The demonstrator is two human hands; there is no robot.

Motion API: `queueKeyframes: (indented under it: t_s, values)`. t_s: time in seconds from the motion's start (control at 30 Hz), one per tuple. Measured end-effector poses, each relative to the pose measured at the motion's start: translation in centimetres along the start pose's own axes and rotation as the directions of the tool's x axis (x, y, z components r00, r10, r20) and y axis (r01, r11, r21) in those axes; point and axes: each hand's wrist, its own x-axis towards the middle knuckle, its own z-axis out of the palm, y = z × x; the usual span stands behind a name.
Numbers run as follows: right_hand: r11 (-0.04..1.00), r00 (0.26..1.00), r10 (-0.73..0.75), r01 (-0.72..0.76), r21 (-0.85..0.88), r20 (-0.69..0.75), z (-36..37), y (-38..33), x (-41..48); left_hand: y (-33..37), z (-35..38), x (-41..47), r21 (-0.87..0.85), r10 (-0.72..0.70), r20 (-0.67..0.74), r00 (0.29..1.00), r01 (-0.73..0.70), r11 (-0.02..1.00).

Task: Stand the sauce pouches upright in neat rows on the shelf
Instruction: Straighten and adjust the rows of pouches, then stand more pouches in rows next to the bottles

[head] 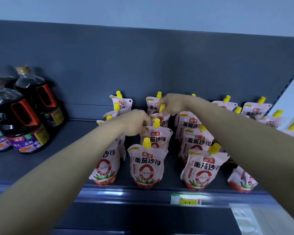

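White-and-red spouted sauce pouches (pixel 147 165) with yellow caps, printed 海天 番茄沙司, stand in rows from dark grey metal shelf (pixel 81 133) front edge to back panel. Left hand (pixel 136 123) fingers pinch top of second pouch (pixel 157 135) in middle row. Right hand (pixel 171 104) fingers grip third pouch (pixel 161 118) cap. Dark soy-sauce jugs (pixel 32 116), 海天 labels, near shelf left end. Green-yellow price tag (pixel 185 199) on front rail, blurred.
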Motion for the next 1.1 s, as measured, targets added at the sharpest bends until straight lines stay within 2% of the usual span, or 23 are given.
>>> queueKeyframes:
  t_s: [0.13, 0.27, 0.4, 0.6, 0.7, 0.8, 0.87, 0.93, 1.03, 1.1]
  values:
    - [1.000, 1.000, 0.006, -0.006, 0.005, 0.029, 0.4, -0.2, 1.8, -0.2, 0.1, 1.0, 0.013, -0.007, -0.021, 1.000, 0.007, 1.000]
    - [1.000, 1.000, 0.012, -0.012, -0.005, 0.015, 0.3, -0.5, 3.4, -0.6, -0.2, 1.0, -0.046, -0.021, -0.059, 0.998, 0.018, 0.999]
    - [1.000, 1.000, 0.002, -0.003, 0.018, 0.015, 0.1, -0.9, 4.5, -1.1, -0.5, 1.0, -0.017, -0.052, -0.084, 0.995, 0.051, 0.999]
    - [0.999, 1.000, -0.028, 0.027, 0.019, 0.010, 0.2, -1.3, 4.9, -1.0, -0.7, 1.2, -0.041, -0.060, -0.078, 0.995, 0.057, 0.998]
    - [0.998, 0.997, -0.061, 0.060, 0.035, 0.042, 0.2, -1.4, 4.6, -0.9, -0.5, 1.2, -0.006, -0.057, -0.082, 0.995, 0.057, 0.998]
    - [0.993, 0.992, -0.082, 0.073, 0.097, 0.097, -1.0, -1.2, 3.8, -1.2, -0.6, 1.2, -0.045, -0.059, -0.049, 0.997, 0.057, 0.997]
    - [0.974, 0.994, -0.102, 0.090, 0.206, 0.049, -2.4, -0.8, 3.3, -1.3, -0.8, 1.1, -0.115, -0.046, -0.001, 0.999, 0.046, 0.992]
    - [0.958, 0.993, -0.091, 0.108, 0.266, -0.075, -3.7, -0.4, 3.0, -1.4, -1.3, 0.8, -0.188, -0.029, 0.044, 0.999, 0.037, 0.981]
    - [0.983, 0.969, 0.001, 0.045, 0.181, -0.246, -4.6, 0.6, 3.8, -1.6, -2.3, 0.8, -0.278, -0.031, -0.031, 0.999, 0.021, 0.960]
    - [0.995, 0.966, 0.044, -0.021, 0.094, -0.255, -4.3, 1.1, 4.2, -1.8, -2.8, 1.4, -0.254, -0.054, -0.136, 0.989, 0.018, 0.967]
